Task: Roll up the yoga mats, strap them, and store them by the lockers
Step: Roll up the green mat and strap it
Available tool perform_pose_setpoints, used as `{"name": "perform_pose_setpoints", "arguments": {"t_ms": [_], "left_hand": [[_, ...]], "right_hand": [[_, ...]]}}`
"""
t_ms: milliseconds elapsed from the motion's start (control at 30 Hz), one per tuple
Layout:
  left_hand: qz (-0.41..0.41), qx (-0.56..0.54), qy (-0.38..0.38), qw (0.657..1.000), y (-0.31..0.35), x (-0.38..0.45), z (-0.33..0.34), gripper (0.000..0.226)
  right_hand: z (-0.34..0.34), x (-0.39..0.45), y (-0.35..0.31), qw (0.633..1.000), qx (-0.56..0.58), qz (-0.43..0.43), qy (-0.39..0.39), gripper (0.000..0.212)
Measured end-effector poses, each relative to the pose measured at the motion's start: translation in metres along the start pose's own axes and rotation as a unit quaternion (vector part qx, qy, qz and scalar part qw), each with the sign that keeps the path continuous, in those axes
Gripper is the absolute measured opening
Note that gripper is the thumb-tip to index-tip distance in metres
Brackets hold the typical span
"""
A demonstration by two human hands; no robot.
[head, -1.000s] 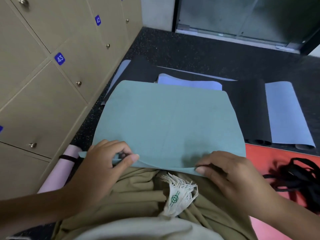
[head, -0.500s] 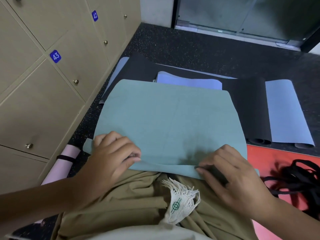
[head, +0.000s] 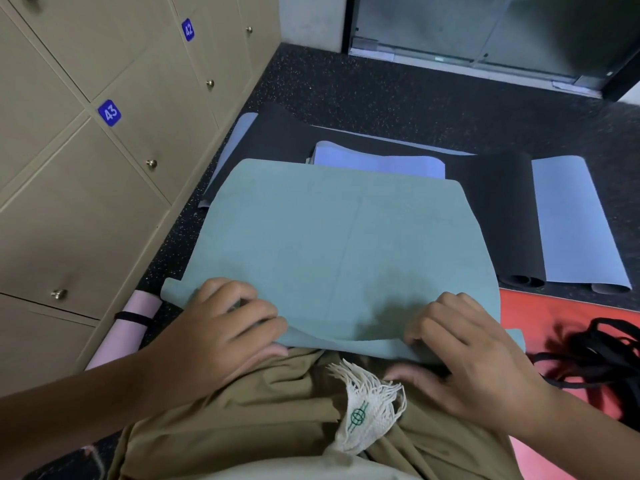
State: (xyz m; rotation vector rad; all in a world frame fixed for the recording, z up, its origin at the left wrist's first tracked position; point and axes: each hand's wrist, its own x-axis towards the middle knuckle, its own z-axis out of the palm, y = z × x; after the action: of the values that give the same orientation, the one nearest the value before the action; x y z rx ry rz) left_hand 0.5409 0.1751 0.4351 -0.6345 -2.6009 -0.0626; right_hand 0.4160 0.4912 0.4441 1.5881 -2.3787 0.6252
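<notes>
A teal yoga mat (head: 332, 244) lies flat on the floor in front of me, its near edge folded over into a small first curl. My left hand (head: 221, 330) grips that curled edge near its left end, fingers over the top and thumb underneath. My right hand (head: 464, 368) grips the same edge near its right end, fingers curled over it. A pink mat (head: 133, 327), rolled and held by a black strap, lies against the beige lockers (head: 104, 188) at the left.
Beyond the teal mat lie a lavender mat (head: 377, 164), a black mat (head: 498, 216) and a pale blue mat (head: 571, 230), partly unrolled. A red mat (head: 561, 327) with a tangle of black straps (head: 602, 355) lies at the right. A glass door stands at the back.
Both hands have pushed the near edge of the teal mat forward, so the fold has grown from a lifted lip into a small curl. The view has tilted slightly.
</notes>
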Motion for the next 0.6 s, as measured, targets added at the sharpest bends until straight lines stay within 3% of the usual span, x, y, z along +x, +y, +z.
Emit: {"name": "perform_pose_setpoints", "arguments": {"t_ms": [300,600], "left_hand": [[0.013,0.093,-0.037,0.995,0.009,0.006,-0.003,0.043],[-0.065,0.114,-0.042,0.99,0.014,0.007,0.003,0.047]], "right_hand": [[0.001,0.001,0.0,0.994,-0.1,-0.046,0.013,0.045],[0.004,-0.001,-0.002,0.992,-0.122,-0.035,0.026,0.046]]}}
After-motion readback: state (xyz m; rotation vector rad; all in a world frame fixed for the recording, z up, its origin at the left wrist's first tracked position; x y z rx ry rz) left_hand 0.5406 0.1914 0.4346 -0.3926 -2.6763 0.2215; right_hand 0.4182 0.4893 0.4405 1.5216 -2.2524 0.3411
